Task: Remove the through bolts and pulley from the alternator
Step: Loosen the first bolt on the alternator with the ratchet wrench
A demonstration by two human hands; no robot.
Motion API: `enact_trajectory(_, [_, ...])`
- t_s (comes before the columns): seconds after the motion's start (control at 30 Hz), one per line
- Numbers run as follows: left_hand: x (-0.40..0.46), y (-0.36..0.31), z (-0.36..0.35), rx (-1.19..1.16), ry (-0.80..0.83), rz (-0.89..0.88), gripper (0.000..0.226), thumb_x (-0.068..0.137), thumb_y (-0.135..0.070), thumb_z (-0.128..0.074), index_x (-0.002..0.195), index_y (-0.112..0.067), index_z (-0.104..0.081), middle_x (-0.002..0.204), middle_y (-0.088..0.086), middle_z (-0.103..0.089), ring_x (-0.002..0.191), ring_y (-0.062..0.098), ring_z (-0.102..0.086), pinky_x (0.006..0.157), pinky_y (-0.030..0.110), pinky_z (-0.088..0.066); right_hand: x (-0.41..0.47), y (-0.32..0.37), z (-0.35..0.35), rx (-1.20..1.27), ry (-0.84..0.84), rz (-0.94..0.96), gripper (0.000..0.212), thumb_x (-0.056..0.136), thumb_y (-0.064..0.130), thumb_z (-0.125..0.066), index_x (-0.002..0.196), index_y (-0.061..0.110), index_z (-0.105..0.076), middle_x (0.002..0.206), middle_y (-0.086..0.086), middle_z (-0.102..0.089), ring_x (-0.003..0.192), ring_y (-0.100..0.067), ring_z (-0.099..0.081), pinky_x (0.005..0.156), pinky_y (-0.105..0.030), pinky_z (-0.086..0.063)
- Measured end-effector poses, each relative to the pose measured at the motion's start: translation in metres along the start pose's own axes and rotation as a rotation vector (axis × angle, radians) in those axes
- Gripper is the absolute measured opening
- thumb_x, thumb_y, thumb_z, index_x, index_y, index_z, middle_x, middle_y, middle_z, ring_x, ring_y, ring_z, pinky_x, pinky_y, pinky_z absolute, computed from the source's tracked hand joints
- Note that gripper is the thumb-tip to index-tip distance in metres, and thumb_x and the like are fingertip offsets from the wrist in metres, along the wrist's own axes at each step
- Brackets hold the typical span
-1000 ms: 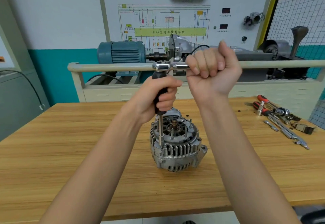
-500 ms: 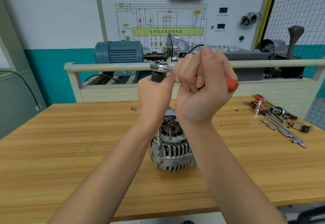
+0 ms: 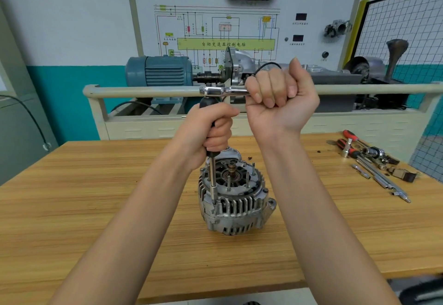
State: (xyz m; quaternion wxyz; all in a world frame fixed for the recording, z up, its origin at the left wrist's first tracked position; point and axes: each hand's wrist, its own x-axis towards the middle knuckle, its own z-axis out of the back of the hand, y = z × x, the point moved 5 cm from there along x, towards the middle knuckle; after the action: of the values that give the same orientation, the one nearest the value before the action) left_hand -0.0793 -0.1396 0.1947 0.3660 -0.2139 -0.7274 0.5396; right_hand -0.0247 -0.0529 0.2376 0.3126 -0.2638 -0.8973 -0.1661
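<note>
A silver alternator (image 3: 236, 205) stands on the wooden table (image 3: 96, 209), open end up, its shaft (image 3: 231, 168) and several studs showing. A long driver stands upright on a bolt at the alternator's left rim; its steel shank (image 3: 212, 180) runs down from a black handle. My left hand (image 3: 211, 132) grips that black handle. A chrome ratchet (image 3: 219, 90) sits across the handle's top, pointing right. My right hand (image 3: 280, 98) is clenched round the ratchet's grip, which it hides.
Loose tools (image 3: 374, 161), red-handled ones and sockets among them, lie at the table's right. Behind the table runs a cream rail (image 3: 143, 91) with a blue motor (image 3: 159, 71) and a wiring panel (image 3: 225, 41). A wire mesh screen (image 3: 405, 34) stands at the right.
My right hand swung the ratchet grip toward me over the left hand, then back out to the right. My left hand kept hold of the black handle.
</note>
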Motion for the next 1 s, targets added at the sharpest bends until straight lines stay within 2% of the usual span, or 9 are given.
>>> enact_trajectory(0.17, [-0.006,-0.003,0.006,0.128,-0.549,-0.187,0.047,0.081,-0.001,-0.057,0.051,-0.021,-0.028,0.046,-0.002,-0.023,0.041,0.013,-0.017,0.042,0.019,-0.015,-0.027,-0.009,-0.029,-0.378,0.193,0.326,0.049,0.084,0.001,-0.040,0.039,0.019,-0.033,0.035,0.004,-0.028,0.034,-0.009,-0.022,0.044,-0.025,-0.020])
enact_trajectory(0.27, [-0.010,-0.004,0.005,0.179,-0.627,-0.271,0.044,0.078,0.002,-0.057,0.052,-0.020,-0.029,0.050,0.000,-0.025,0.051,0.015,-0.019,0.047,0.025,-0.016,-0.044,-0.014,-0.037,-0.479,0.224,0.462,0.047,0.083,-0.005,-0.037,0.044,0.020,-0.033,0.037,0.002,-0.026,0.037,-0.007,-0.026,0.046,-0.027,-0.020])
enact_trajectory(0.4, [-0.007,-0.004,0.005,0.109,-0.366,-0.163,0.043,0.079,0.002,-0.056,0.050,-0.020,-0.034,0.040,-0.006,-0.027,0.035,0.010,-0.019,0.038,0.016,-0.018,-0.031,-0.009,-0.034,-0.408,0.222,0.364,0.047,0.083,0.000,-0.038,0.041,0.019,-0.027,0.035,0.001,-0.022,0.034,-0.007,-0.022,0.044,-0.025,-0.016])
enact_trajectory(0.6, [-0.005,-0.005,0.003,-0.053,0.263,-0.016,0.035,0.077,-0.014,-0.059,0.046,-0.019,-0.044,0.036,-0.008,-0.031,0.029,0.005,-0.026,0.035,0.017,-0.019,0.003,-0.007,-0.004,0.022,0.008,-0.098,0.048,0.082,0.014,-0.042,0.034,0.016,-0.034,0.031,0.004,-0.025,0.035,-0.010,-0.012,0.040,-0.020,-0.020])
enact_trajectory(0.67, [-0.005,-0.004,-0.001,-0.076,0.294,-0.003,0.040,0.078,-0.014,-0.060,0.043,-0.020,-0.042,0.033,-0.009,-0.029,0.027,0.004,-0.024,0.034,0.015,-0.017,0.008,-0.007,0.004,0.149,-0.037,-0.130,0.048,0.082,0.015,-0.042,0.035,0.015,-0.033,0.030,0.003,-0.024,0.038,-0.010,-0.009,0.040,-0.020,-0.018])
enact_trajectory(0.77, [-0.001,-0.001,0.001,-0.025,0.106,-0.010,0.047,0.083,-0.014,-0.056,0.040,-0.021,-0.036,0.033,-0.008,-0.024,0.027,0.005,-0.018,0.033,0.014,-0.016,0.004,-0.004,0.004,0.106,-0.055,-0.059,0.048,0.082,0.014,-0.042,0.035,0.016,-0.034,0.031,0.004,-0.024,0.031,-0.010,-0.016,0.039,-0.020,-0.021])
enact_trajectory(0.87, [0.000,-0.001,0.004,0.070,-0.207,-0.096,0.051,0.087,-0.005,-0.055,0.045,-0.021,-0.032,0.036,-0.008,-0.024,0.030,0.008,-0.016,0.036,0.014,-0.016,-0.008,0.000,-0.008,-0.096,0.033,0.075,0.049,0.084,0.013,-0.041,0.035,0.018,-0.034,0.032,0.005,-0.025,0.032,-0.011,-0.019,0.040,-0.022,-0.023])
enact_trajectory(0.93, [-0.002,-0.003,0.004,0.126,-0.387,-0.163,0.048,0.085,-0.002,-0.055,0.048,-0.019,-0.031,0.037,-0.008,-0.025,0.030,0.009,-0.018,0.037,0.014,-0.018,-0.021,-0.002,-0.021,-0.282,0.141,0.237,0.051,0.086,0.006,-0.041,0.038,0.019,-0.032,0.034,0.005,-0.026,0.034,-0.011,-0.017,0.043,-0.024,-0.021])
enact_trajectory(1.0, [-0.003,-0.004,0.001,0.144,-0.463,-0.205,0.044,0.082,0.002,-0.053,0.049,-0.018,-0.030,0.037,-0.008,-0.026,0.031,0.009,-0.019,0.038,0.013,-0.018,-0.033,-0.007,-0.033,-0.433,0.203,0.415,0.044,0.084,-0.001,-0.039,0.047,0.023,-0.037,0.036,0.006,-0.029,0.035,-0.008,-0.022,0.046,-0.025,-0.020])
